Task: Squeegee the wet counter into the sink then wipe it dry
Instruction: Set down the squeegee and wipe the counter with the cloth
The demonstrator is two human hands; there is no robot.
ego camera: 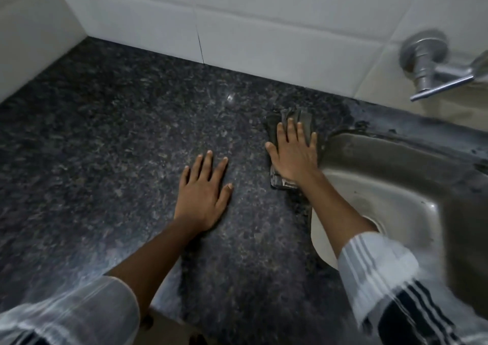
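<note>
Beside sink (396,186): right hand (293,157) fingers flat on cloth (295,118); left hand (203,194) flat on counter (105,146).

I see my right hand (293,157) pressed flat, fingers straight, on a dark grey folded cloth (290,122) at the stainless steel sink's (396,165) left rim. My left hand (204,191) rests flat, fingers spread, on the dark speckled granite counter (105,138), just left of the cloth. A chrome wall tap (433,64) sits far right on white tiles (237,17).
</note>
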